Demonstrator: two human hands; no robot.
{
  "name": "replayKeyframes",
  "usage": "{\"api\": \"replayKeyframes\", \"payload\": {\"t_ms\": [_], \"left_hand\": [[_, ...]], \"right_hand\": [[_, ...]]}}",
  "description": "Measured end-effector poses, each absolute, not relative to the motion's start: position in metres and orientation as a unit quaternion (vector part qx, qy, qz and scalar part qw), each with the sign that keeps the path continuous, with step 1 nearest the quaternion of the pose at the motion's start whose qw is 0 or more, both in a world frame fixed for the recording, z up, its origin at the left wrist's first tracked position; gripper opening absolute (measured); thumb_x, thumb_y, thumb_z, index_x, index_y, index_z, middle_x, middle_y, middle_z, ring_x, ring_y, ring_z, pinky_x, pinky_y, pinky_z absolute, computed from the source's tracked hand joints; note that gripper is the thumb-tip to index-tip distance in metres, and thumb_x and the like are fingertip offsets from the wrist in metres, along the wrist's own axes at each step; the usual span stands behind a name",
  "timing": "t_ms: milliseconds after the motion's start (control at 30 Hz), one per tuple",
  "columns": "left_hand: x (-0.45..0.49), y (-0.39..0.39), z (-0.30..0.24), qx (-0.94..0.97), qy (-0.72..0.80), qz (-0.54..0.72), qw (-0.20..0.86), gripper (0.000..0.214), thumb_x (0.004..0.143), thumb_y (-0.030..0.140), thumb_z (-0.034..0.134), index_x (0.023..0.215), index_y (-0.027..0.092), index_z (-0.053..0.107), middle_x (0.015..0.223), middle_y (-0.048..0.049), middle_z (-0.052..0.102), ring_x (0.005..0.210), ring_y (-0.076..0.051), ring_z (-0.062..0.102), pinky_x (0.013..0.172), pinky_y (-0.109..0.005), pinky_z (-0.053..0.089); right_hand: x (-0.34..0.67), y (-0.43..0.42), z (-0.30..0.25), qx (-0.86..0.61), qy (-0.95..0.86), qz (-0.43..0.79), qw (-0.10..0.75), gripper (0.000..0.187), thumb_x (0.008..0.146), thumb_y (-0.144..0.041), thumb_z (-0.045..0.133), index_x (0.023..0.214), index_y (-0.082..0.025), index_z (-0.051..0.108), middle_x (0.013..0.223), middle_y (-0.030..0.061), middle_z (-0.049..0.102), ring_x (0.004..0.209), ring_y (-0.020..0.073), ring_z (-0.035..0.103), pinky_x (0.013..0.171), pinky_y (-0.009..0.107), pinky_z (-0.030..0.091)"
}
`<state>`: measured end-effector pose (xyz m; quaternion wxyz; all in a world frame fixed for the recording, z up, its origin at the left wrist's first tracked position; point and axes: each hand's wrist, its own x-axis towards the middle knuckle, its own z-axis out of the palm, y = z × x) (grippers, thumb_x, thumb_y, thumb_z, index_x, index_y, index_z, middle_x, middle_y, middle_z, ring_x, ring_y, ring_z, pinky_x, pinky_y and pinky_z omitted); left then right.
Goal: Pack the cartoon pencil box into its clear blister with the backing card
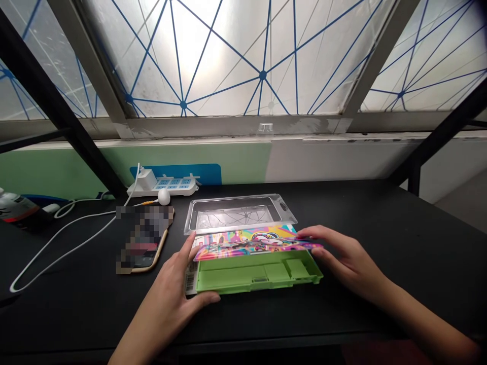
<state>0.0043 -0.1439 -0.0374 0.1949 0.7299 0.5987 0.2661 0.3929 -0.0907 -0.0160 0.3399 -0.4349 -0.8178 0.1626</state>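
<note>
In front of me on the black table lies a green plastic pencil case (243,274), its compartments facing up. My left hand (178,284) grips its left end, thumb along the near edge and fingers at the far side, next to a strip with a barcode (190,283). Above the case's far side is a bright cartoon-printed panel (254,247), tilted up. My right hand (338,253) pinches that panel's right end between thumb and fingers. Whether the panel is joined to the case I cannot tell. Just behind lies a clear plastic packaging tray (239,215).
Left of the case lies a phone (150,243), partly pixelated, with a white cable (68,238) looping beside it. A power strip (171,185) stands against the wall. At far left is a bottle (17,208). Black frame bars (68,111) slant up on both sides.
</note>
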Motion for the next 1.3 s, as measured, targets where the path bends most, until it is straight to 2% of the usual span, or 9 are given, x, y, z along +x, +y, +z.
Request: {"api": "replayKeyframes", "payload": {"t_ms": [100, 233, 333, 433, 567, 733, 1067, 1167, 1300], "left_hand": [[0.004, -0.142, -0.036, 0.731, 0.594, 0.274, 0.195, 0.081, 0.092, 0.057, 0.060, 0.160, 0.028, 0.026, 0.149, -0.0131, 0.057, 0.137, -0.034, 0.054, 0.108, -0.051, 0.047], [0.003, -0.140, -0.038, 0.742, 0.585, 0.275, 0.179, 0.061, 0.096, 0.058, 0.051, 0.147, 0.024, 0.049, 0.145, -0.0140, 0.059, 0.131, -0.034, 0.058, 0.108, -0.050, 0.048], [0.001, -0.140, -0.039, 0.758, 0.563, 0.285, 0.166, 0.057, 0.100, 0.056, 0.046, 0.148, 0.025, 0.049, 0.151, -0.0124, 0.053, 0.138, -0.033, 0.051, 0.112, -0.051, 0.044], [0.002, -0.140, -0.038, 0.776, 0.548, 0.270, 0.155, 0.052, 0.101, 0.052, 0.045, 0.147, 0.027, 0.051, 0.159, -0.0105, 0.044, 0.144, -0.034, 0.043, 0.115, -0.053, 0.041], [0.007, -0.138, -0.034, 0.776, 0.563, 0.245, 0.142, 0.045, 0.102, 0.045, 0.049, 0.142, 0.026, 0.057, 0.162, -0.0108, 0.040, 0.146, -0.036, 0.041, 0.117, -0.054, 0.039], [0.008, -0.138, -0.035, 0.763, 0.580, 0.244, 0.146, 0.038, 0.103, 0.044, 0.045, 0.131, 0.025, 0.062, 0.164, -0.0101, 0.035, 0.149, -0.035, 0.036, 0.118, -0.054, 0.037], [0.005, -0.135, -0.044, 0.740, 0.596, 0.272, 0.153, 0.053, 0.102, 0.047, 0.046, 0.147, 0.020, 0.048, 0.158, -0.0149, 0.046, 0.146, -0.032, 0.042, 0.119, -0.053, 0.036], [0.004, -0.136, -0.043, 0.736, 0.597, 0.268, 0.175, 0.059, 0.102, 0.050, 0.044, 0.153, 0.021, 0.042, 0.158, -0.0140, 0.046, 0.147, -0.032, 0.041, 0.120, -0.052, 0.035], [0.004, -0.141, -0.039, 0.712, 0.598, 0.280, 0.240, 0.087, 0.094, 0.055, 0.059, 0.163, 0.026, 0.014, 0.156, -0.0153, 0.048, 0.145, -0.034, 0.044, 0.117, -0.054, 0.037]], "right_hand": [[0.396, -0.098, -0.025, -0.409, -0.843, 0.188, 0.294, 0.044, 0.101, -0.050, 0.050, 0.140, -0.032, 0.056, 0.141, 0.0090, 0.063, 0.127, 0.0298, 0.061, 0.103, 0.044, 0.053], [0.391, -0.102, -0.029, -0.420, -0.859, 0.165, 0.243, 0.070, 0.085, -0.053, 0.074, 0.147, -0.033, 0.049, 0.153, 0.0110, 0.053, 0.138, 0.0336, 0.051, 0.111, 0.050, 0.047], [0.385, -0.100, -0.025, -0.457, -0.834, 0.174, 0.256, 0.060, 0.086, -0.050, 0.073, 0.139, -0.030, 0.056, 0.142, 0.0121, 0.062, 0.130, 0.0337, 0.058, 0.107, 0.051, 0.050], [0.380, -0.095, -0.020, -0.495, -0.786, 0.247, 0.276, 0.047, 0.091, -0.056, 0.062, 0.126, -0.024, 0.063, 0.122, 0.0118, 0.072, 0.105, 0.0325, 0.071, 0.088, 0.045, 0.059], [0.371, -0.086, -0.012, -0.501, -0.751, 0.327, 0.279, 0.041, 0.098, -0.056, 0.049, 0.114, -0.022, 0.064, 0.113, 0.0103, 0.076, 0.097, 0.0308, 0.073, 0.079, 0.040, 0.059], [0.358, -0.077, -0.003, -0.542, -0.746, 0.305, 0.239, 0.035, 0.098, -0.055, 0.049, 0.106, -0.024, 0.063, 0.103, 0.0080, 0.077, 0.088, 0.0295, 0.073, 0.073, 0.037, 0.057], [0.352, -0.071, 0.001, -0.591, -0.797, 0.079, 0.099, 0.050, 0.099, -0.064, 0.042, 0.077, -0.024, 0.063, 0.074, 0.0068, 0.072, 0.064, 0.0265, 0.064, 0.060, 0.036, 0.043], [0.346, -0.072, 0.001, -0.552, -0.828, -0.055, 0.086, 0.046, 0.100, -0.058, 0.043, 0.083, -0.021, 0.064, 0.077, 0.0094, 0.068, 0.071, 0.0291, 0.061, 0.065, 0.039, 0.043], [0.327, -0.079, 0.003, -0.466, -0.869, -0.115, 0.121, 0.031, 0.102, -0.040, 0.048, 0.101, -0.016, 0.068, 0.093, 0.0135, 0.067, 0.085, 0.0306, 0.060, 0.071, 0.042, 0.046]]}}
